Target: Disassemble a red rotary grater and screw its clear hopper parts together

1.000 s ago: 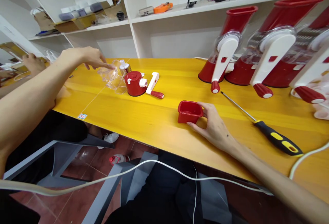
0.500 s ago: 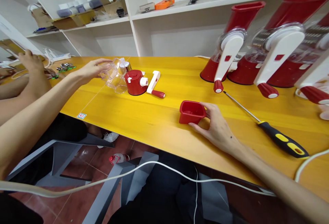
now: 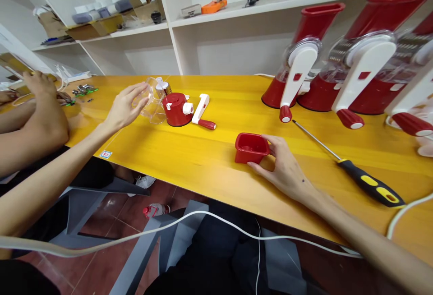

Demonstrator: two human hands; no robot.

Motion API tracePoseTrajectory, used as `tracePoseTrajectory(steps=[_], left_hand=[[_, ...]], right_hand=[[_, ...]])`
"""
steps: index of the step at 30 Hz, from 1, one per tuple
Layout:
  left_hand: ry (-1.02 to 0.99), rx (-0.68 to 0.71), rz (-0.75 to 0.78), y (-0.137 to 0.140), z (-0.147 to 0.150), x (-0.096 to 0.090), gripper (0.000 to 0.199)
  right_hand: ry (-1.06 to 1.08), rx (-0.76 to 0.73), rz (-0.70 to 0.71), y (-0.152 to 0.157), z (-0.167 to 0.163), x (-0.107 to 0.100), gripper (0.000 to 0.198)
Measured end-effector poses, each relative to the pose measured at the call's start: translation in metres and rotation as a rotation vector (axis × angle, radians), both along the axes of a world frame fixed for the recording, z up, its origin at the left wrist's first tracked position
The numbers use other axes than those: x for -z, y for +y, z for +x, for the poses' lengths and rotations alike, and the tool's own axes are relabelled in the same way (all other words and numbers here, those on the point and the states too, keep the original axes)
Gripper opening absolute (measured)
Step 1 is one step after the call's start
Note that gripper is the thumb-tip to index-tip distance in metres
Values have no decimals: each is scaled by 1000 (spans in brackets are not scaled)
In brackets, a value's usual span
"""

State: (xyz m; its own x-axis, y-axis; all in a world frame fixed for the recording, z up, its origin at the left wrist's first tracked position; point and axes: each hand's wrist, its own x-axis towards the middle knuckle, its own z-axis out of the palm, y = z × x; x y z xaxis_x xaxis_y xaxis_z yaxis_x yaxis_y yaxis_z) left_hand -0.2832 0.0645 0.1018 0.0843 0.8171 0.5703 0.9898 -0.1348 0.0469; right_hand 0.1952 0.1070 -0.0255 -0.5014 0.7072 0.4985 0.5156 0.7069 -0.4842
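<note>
In front of me my right hand [image 3: 282, 166] grips a small red square plastic cup [image 3: 249, 157] by its right side, thumb in front and fingers behind, the opening facing up. To the left, my left hand [image 3: 126, 106] is raised with its fingers apart, beside a clear plastic housing [image 3: 156, 115] that stands on the table. Right of the housing sits a red round base [image 3: 176, 113] with a white knob on its side. Beside that lies a white crank handle [image 3: 202, 109] with a red grip. A metal drum [image 3: 163, 88] stands behind the base.
Several assembled red and white rotary graters [image 3: 301, 65] stand at the right. A screwdriver [image 3: 368, 182] with a black and yellow handle lies before them. A white cable [image 3: 203, 214] hangs across my lap. Another person's arm [image 3: 40, 114] rests at the far left, near small metal parts [image 3: 84, 89].
My left hand has drawn back toward me, off the clear plastic housing, and its fingers now stand apart. My right hand keeps its grip on the red cup.
</note>
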Motion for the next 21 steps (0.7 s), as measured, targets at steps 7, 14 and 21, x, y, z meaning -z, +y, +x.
tracePoseTrajectory(steps=[7, 14, 21], left_hand=[[-79, 29, 89, 13, -4, 14, 40], [41, 47, 1, 17, -13, 12, 45], [-81, -46, 158, 9, -1, 22, 61]], right_hand=[[-6, -3, -25, 0, 0, 0, 75], [6, -17, -67, -1, -5, -6, 77], [63, -71, -145, -7, -37, -20, 74]])
